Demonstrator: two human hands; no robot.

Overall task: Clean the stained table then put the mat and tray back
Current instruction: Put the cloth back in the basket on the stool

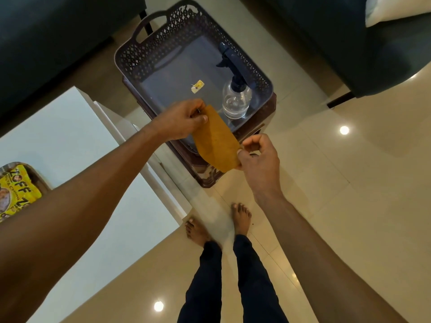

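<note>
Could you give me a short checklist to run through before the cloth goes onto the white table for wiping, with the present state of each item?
1. Cloth held: ok. The left hand pinches the top corner of the mustard cloth; the right hand pinches its lower right edge.
2. Cloth damp: cannot tell.
3. Spray bottle within reach: ok, it stands upright in the dark basket, which sits on a brown stool.
4. Liquid in the bottle: cannot tell how much.
5. White table free of items: not ok, a tray with a yellow packet sits at its left edge.
6. Stain located: cannot tell, none shows on the visible tabletop.
</note>
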